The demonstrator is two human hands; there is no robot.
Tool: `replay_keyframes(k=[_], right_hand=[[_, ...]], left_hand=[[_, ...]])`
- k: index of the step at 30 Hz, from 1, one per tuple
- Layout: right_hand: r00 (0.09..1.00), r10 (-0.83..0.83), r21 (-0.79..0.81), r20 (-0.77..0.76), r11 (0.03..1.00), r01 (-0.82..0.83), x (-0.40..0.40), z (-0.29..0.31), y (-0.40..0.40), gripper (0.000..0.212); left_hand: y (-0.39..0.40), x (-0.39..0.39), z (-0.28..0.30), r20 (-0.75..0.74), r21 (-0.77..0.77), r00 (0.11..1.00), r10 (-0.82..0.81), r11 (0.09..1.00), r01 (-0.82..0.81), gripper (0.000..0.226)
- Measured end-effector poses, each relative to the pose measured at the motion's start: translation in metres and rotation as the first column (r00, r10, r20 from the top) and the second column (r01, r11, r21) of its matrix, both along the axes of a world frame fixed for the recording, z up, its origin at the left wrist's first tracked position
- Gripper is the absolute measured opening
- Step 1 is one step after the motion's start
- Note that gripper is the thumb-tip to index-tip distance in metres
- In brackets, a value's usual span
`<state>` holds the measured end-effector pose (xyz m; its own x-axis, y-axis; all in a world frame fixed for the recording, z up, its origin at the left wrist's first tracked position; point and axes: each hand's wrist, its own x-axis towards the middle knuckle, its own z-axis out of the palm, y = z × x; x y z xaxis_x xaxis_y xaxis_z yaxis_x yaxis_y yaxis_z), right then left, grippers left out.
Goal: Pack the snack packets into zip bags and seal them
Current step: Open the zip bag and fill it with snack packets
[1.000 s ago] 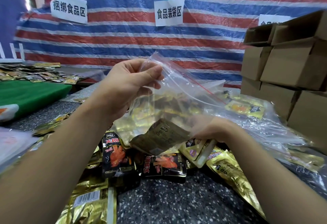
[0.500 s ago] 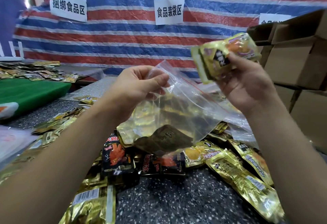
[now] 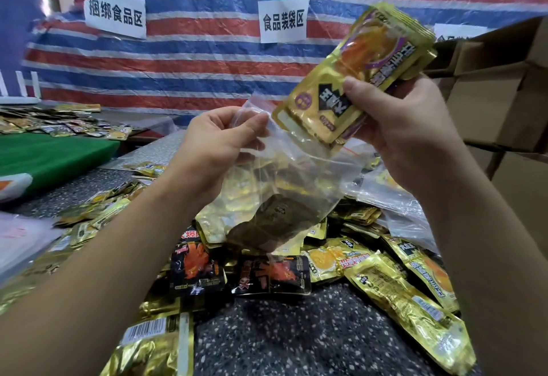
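Fingers and thumb of the left hand (image 3: 219, 141) pinch the top corner of a clear plastic zip bag (image 3: 284, 185), holding it up above the table with its mouth open toward the right. Through the film a dark brown packet (image 3: 267, 227) sits low in the bag, with a few gold ones behind it.

Over on the right, the right hand (image 3: 406, 126) grips a small bundle of shiny gold foil snack packets (image 3: 355, 79), thumb pressed across the front one, fingers wrapped behind. The bundle is tilted, its lower end just at the bag's open mouth and touching or nearly touching the rim; I cannot tell whether it has gone inside.

Below both hands lies a heap of loose packets on the dark speckled tabletop (image 3: 296, 340): two black packets with red-orange print (image 3: 234, 272) side by side under the hanging bag, gold ones with yellow pictures (image 3: 400, 280) spread to the right, and a gold packet with a barcode label (image 3: 151, 346) near the bottom edge. More clear bags (image 3: 394, 197) lie crumpled behind the right wrist.

Brown cardboard boxes (image 3: 504, 93) are stacked at the right. A red, white and blue striped tarp (image 3: 192, 58) hangs across the back with two white paper signs (image 3: 283, 19) in black Chinese characters. To the left is a green-covered surface (image 3: 50, 156), with more packets scattered on a table beyond it.
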<state>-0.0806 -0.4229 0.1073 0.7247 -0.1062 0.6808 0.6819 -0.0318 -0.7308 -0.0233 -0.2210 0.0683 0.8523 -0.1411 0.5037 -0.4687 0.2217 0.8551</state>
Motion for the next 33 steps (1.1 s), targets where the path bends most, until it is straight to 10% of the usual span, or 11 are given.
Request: replay_keyframes(k=[12, 24, 33], right_hand=[[0.981, -0.191, 0.042, 0.034, 0.981, 0.189, 0.003, -0.004, -0.002, 0.040], [0.993, -0.115, -0.605, -0.001, 0.791, 0.091, 0.001, -0.013, 0.008, 0.022], [0.989, -0.122, -0.768, -0.085, 0.640, 0.014, -0.005, -0.011, 0.004, 0.013]], left_hand=[[0.002, 0.002, 0.000, 0.007, -0.006, 1.000, -0.005, 1.000, 0.005, 0.019], [0.001, 0.001, -0.002, 0.111, 0.021, 0.993, 0.049, 0.998, -0.052, 0.030], [-0.007, -0.006, -0.004, 0.302, 0.214, 0.953, 0.031, 0.972, -0.100, 0.035]])
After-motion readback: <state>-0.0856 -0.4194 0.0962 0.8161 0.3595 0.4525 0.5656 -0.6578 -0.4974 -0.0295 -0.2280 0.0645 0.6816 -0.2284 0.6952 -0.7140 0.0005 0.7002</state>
